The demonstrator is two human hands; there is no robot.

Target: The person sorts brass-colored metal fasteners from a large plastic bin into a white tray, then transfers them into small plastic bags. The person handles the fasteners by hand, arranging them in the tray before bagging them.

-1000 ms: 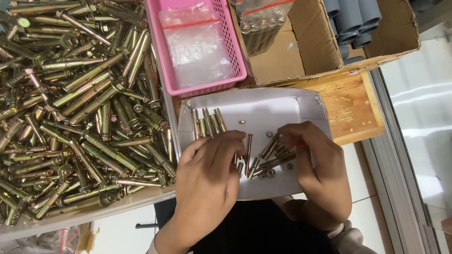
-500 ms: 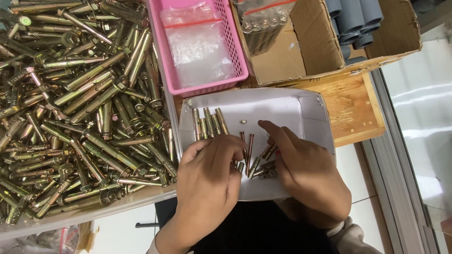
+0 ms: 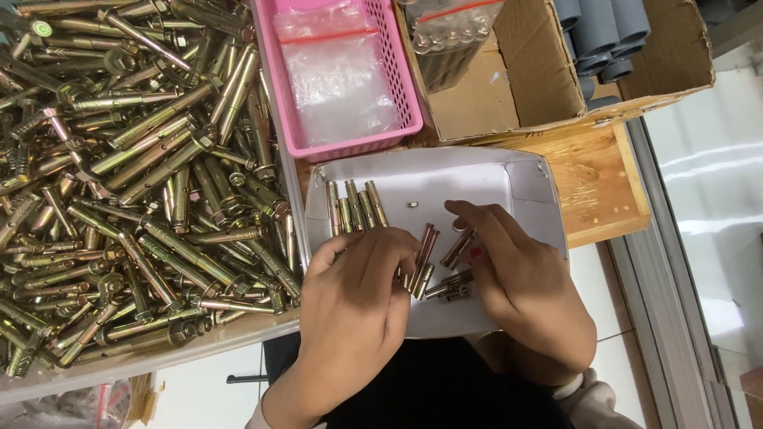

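Sorting step: left hand and right hand, fingers spread, touch loose bolts inside white tray. Next needs pinch grip.

Both hands rest in a shallow white paper tray. The left hand and the right hand touch a loose cluster of brass-coloured anchor bolts near the tray's middle. Four more bolts lie in a row by its left wall. A big bolt heap fills the counter's left side, with a pink basket at the far edge.
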